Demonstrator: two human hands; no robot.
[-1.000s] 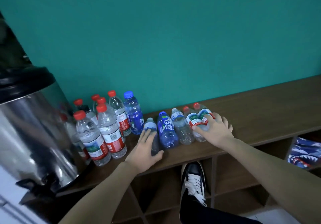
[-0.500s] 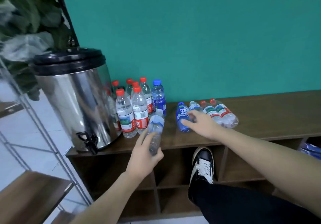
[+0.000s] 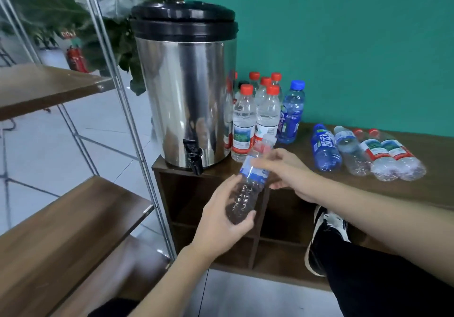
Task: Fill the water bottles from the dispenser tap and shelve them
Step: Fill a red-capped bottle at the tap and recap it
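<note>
- Holding an empty clear bottle [image 3: 248, 184] by its lower body, the left hand [image 3: 221, 225] has its grip wrapped round it, neck tilted up toward the dispenser.
- The right hand [image 3: 287, 171] has its fingers curled at the bottle's shoulder and label; the grip looks to be grasping it there, likely steadying it or going for the cap, which is too blurred to make out.
- The bottle hangs in the air off the front edge of the desk [image 3: 437, 189], just right of the black tap [image 3: 194, 154] on the steel dispenser [image 3: 184, 90] at the left corner, so filling seems next.
- Capped bottles stand in a cluster [image 3: 260, 110] beside the dispenser; four more lie in a row [image 3: 366, 154] further right along the desk, probably awaiting their turn.
- Half a second ago the right hand was over that lying row; it has since come across to the held bottle.
- The wooden shelf rack [image 3: 73, 218] stands to the left.
</note>
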